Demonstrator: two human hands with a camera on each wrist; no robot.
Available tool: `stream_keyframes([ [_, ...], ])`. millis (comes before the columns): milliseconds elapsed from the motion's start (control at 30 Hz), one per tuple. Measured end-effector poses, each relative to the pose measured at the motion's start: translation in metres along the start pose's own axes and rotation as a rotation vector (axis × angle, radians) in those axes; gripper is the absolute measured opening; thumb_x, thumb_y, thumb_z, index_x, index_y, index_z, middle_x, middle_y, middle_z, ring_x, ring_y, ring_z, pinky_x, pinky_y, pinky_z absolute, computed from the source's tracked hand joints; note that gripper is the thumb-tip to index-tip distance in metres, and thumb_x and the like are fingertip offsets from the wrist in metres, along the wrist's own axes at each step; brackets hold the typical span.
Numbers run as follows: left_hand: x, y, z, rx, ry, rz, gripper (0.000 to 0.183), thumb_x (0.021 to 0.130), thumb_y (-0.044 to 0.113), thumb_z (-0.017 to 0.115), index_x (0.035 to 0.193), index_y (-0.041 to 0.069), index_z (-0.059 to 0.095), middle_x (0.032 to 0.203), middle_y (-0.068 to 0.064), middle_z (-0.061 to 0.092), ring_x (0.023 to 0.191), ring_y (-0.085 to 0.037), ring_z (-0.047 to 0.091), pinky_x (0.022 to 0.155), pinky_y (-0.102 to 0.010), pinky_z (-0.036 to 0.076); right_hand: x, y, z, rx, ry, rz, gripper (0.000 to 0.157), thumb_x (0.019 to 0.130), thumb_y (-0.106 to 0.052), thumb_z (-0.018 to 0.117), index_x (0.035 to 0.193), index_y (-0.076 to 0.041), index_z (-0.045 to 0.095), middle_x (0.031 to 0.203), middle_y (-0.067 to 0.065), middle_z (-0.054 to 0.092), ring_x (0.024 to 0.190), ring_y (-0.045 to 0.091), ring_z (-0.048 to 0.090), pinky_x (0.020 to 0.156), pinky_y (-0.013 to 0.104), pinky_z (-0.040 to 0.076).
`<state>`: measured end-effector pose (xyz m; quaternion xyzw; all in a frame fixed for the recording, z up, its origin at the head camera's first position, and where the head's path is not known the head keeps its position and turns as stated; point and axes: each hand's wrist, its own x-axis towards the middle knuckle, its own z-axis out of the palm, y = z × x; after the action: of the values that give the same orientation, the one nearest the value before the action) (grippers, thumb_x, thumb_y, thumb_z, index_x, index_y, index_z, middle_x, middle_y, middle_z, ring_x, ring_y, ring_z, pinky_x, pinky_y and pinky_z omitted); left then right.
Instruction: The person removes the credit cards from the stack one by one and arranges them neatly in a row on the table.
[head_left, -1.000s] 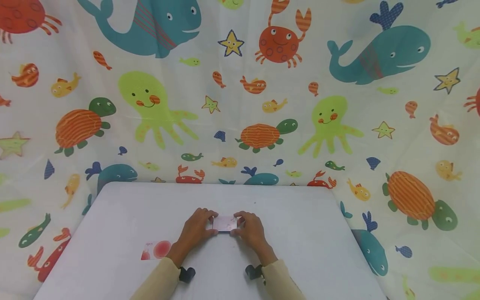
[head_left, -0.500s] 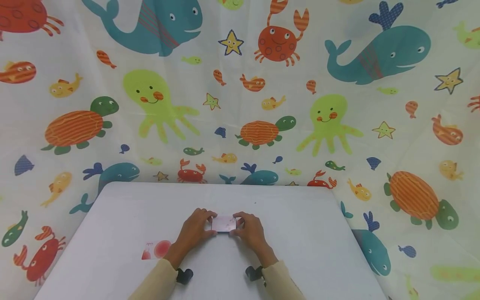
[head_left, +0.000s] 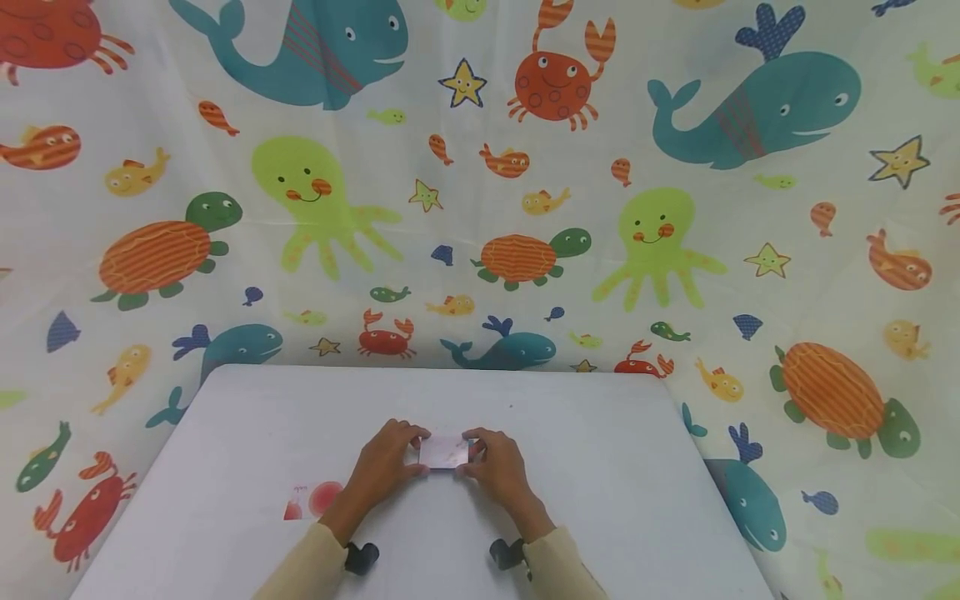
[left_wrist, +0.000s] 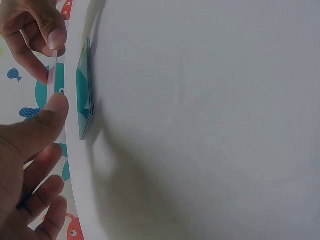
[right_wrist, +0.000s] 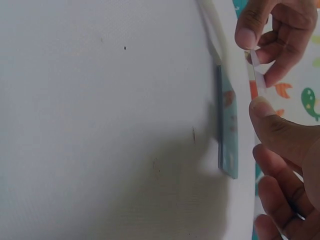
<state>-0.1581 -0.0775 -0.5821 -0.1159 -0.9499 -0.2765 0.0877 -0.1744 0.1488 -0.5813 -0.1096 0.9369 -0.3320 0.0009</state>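
A thin pale card (head_left: 444, 452) with faint pink print is held level between both hands, near the middle of the white table. My left hand (head_left: 386, 462) pinches its left end between thumb and fingers. At the opposite end, my right hand (head_left: 497, 467) pinches it the same way. Below the card, a glossy, mirror-like flat rectangle (left_wrist: 84, 95) lies on the table, apart from the card in both wrist views. Its stacked edge (right_wrist: 220, 120) looks layered. From the head view the card and hands mostly hide it.
A red-and-white printed card (head_left: 311, 502) lies flat on the table (head_left: 600, 492), left of the left forearm and partly covered by it. Small black cameras (head_left: 362, 558) sit on both wrists. Behind the table's far edge hangs a curtain (head_left: 480, 125) printed with sea animals.
Both hands and the pale card have shifted slightly left and a touch toward the person. The pinch at each end stays the same. The red-and-white card lies where it was.
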Motion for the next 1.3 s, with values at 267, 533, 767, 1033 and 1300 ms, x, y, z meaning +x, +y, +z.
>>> stream_keyframes([
  [267,-0.008,-0.002,-0.004,0.02,0.01,0.028,0.054,0.073,0.025,0.1,0.122,0.02,0.075,0.093,0.007,0.066,0.091,-0.008,0.056,0.094,-0.035,0.063,-0.005,-0.003,0.003,-0.01,0.004,-0.025,0.05,0.08,-0.023,0.094,0.126,-0.021,0.075,0.086,-0.006,0.069,0.078,0.007,0.05,0.074,0.024,0.047],
  [533,-0.013,-0.003,-0.007,0.024,0.001,-0.001,0.055,0.073,0.027,0.1,0.122,0.022,0.075,0.094,0.007,0.068,0.093,-0.009,0.056,0.096,-0.035,0.063,-0.009,-0.006,0.006,0.007,0.0,-0.048,0.05,0.08,-0.024,0.095,0.125,-0.019,0.076,0.086,-0.006,0.069,0.077,0.007,0.05,0.072,0.023,0.047],
  [767,-0.018,-0.004,-0.011,0.024,-0.006,-0.01,0.055,0.073,0.027,0.1,0.122,0.022,0.075,0.093,0.008,0.067,0.091,-0.008,0.055,0.093,-0.034,0.063,-0.012,-0.01,0.007,0.01,-0.014,-0.054,0.05,0.08,-0.025,0.095,0.125,-0.018,0.076,0.087,-0.005,0.069,0.077,0.007,0.049,0.07,0.021,0.045],
  [1033,-0.024,-0.01,-0.014,0.042,0.004,0.012,0.055,0.072,0.027,0.1,0.121,0.021,0.076,0.091,0.01,0.066,0.089,-0.006,0.053,0.089,-0.031,0.063,-0.013,-0.014,0.012,-0.005,-0.014,-0.08,0.049,0.079,-0.025,0.095,0.124,-0.017,0.076,0.086,-0.007,0.07,0.077,0.005,0.049,0.072,0.02,0.047],
  [1300,-0.029,-0.014,-0.016,0.035,-0.031,-0.034,0.052,0.073,0.027,0.1,0.119,0.021,0.075,0.093,0.01,0.067,0.091,-0.007,0.052,0.097,-0.034,0.062,-0.015,-0.019,0.018,-0.019,-0.014,-0.088,0.049,0.079,-0.024,0.096,0.122,-0.016,0.076,0.084,-0.008,0.069,0.077,0.005,0.048,0.072,0.02,0.047],
])
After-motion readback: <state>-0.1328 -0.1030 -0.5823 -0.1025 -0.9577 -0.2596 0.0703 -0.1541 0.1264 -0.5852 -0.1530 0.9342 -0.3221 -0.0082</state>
